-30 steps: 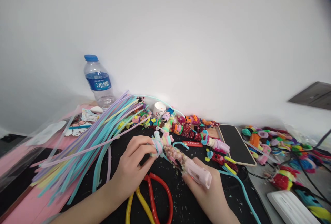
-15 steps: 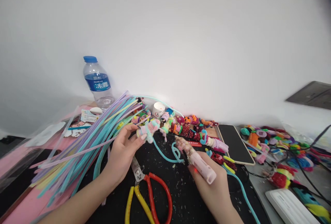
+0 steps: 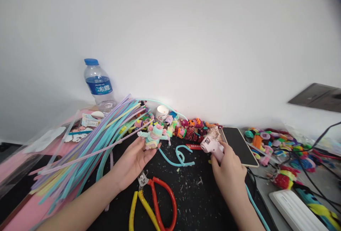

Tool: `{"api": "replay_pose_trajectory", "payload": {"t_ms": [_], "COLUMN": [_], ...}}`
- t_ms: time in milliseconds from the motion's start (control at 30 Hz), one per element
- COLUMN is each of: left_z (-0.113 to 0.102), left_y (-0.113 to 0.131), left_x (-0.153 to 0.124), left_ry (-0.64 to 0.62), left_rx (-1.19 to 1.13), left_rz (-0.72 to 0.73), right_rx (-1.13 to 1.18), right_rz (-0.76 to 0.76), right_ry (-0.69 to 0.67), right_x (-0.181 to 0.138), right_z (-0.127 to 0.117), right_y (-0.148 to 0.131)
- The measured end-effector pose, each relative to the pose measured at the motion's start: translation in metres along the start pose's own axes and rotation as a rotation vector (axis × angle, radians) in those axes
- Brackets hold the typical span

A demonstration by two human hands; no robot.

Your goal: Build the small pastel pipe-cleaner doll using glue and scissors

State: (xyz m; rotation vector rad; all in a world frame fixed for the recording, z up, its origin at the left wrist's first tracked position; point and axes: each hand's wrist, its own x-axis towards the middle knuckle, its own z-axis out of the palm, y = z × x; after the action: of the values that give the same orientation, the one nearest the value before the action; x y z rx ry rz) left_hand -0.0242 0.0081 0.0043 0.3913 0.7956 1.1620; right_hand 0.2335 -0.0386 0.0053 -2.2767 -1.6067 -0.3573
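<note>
My left hand (image 3: 133, 163) holds a small pastel pipe-cleaner doll (image 3: 153, 137) at its fingertips, palm turned partly up. The doll is pink, mint and yellow, with its arms stretched sideways. My right hand (image 3: 229, 167) is closed round the handle of a pale pink hot glue gun (image 3: 212, 146), whose dirty brownish nozzle end points away toward the row of dolls. A curled light-blue pipe cleaner (image 3: 181, 160) lies on the black mat between the hands. Below my left hand rest scissors (image 3: 153, 195) with one red and one yellow handle.
A bundle of pastel pipe cleaners (image 3: 106, 142) fans out on the left, near a water bottle (image 3: 99, 89). Along the wall stand a paper cup (image 3: 161, 113) and several finished dolls (image 3: 194, 131). To the right lie a dark tablet-like panel (image 3: 239, 145), cables and a white power strip (image 3: 294, 209).
The glue gun has moved to the right and back, its nozzle swinging away from the doll. My left hand has turned palm up, bringing the doll upright.
</note>
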Motion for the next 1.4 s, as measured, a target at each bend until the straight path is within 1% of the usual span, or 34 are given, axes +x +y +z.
{"api": "replay_pose_trajectory", "payload": {"t_ms": [100, 167, 267, 333, 367, 400, 433, 500, 533, 600, 700, 833, 933, 1000, 1067, 1133, 1233, 1400], "left_z": [0.002, 0.003, 0.003, 0.003, 0.004, 0.004, 0.005, 0.006, 0.007, 0.008, 0.007, 0.005, 0.006, 0.007, 0.008, 0.009, 0.009, 0.005], "left_y": [-0.001, -0.002, -0.003, -0.004, -0.004, -0.004, -0.005, -0.005, -0.005, -0.005, -0.006, -0.007, -0.007, -0.006, -0.005, -0.004, -0.005, -0.01], "left_x": [-0.003, -0.004, -0.005, -0.005, -0.006, -0.006, -0.007, -0.009, -0.01, -0.01, -0.01, -0.01, -0.012, -0.013, -0.014, -0.015, -0.015, -0.016], "left_ry": [-0.008, -0.014, -0.016, -0.022, -0.029, -0.035, -0.04, -0.046, -0.052, -0.069, -0.095, -0.11, -0.123, -0.16, -0.213, -0.25, -0.266, -0.345], "left_rx": [0.016, 0.024, 0.036, 0.048, 0.059, 0.075, 0.091, 0.12, 0.13, 0.148, 0.174, 0.209, 0.214, 0.217, 0.234, 0.289, 0.395, 0.528], "left_rz": [-0.033, -0.045, -0.055, -0.059, -0.063, -0.068, -0.071, -0.075, -0.072, -0.067, -0.074, -0.068, -0.061, -0.052, -0.037, -0.017, 0.036, 0.219], "right_rx": [-0.063, -0.06, 0.039, 0.163, 0.211, 0.237, 0.237, 0.163, 0.121, 0.08, 0.105, 0.206, 0.34, 0.451, 0.521, 0.529, 0.531, 0.561], "right_rz": [-0.009, -0.013, -0.064, -0.19, -0.274, -0.356, -0.426, -0.479, -0.478, -0.455, -0.438, -0.461, -0.459, -0.423, -0.378, -0.344, -0.318, -0.241], "right_ry": [-0.018, 0.015, 0.157, 0.239, 0.232, 0.189, 0.112, -0.043, -0.087, -0.125, -0.122, -0.106, -0.029, 0.068, 0.136, 0.159, 0.204, 0.295], "right_x": [-0.001, -0.002, -0.002, -0.001, -0.001, 0.0, 0.0, 0.002, 0.002, 0.004, 0.005, 0.003, -0.001, -0.003, -0.004, -0.004, -0.002, 0.002], "right_z": [0.002, -0.001, -0.008, -0.012, -0.013, -0.014, -0.013, -0.01, -0.008, -0.002, 0.006, 0.011, 0.01, 0.007, 0.004, 0.0, -0.004, -0.008], "right_y": [0.0, -0.002, -0.006, -0.011, -0.015, -0.019, -0.024, -0.035, -0.041, -0.049, -0.055, -0.048, -0.041, -0.039, -0.038, -0.037, -0.036, -0.032]}}
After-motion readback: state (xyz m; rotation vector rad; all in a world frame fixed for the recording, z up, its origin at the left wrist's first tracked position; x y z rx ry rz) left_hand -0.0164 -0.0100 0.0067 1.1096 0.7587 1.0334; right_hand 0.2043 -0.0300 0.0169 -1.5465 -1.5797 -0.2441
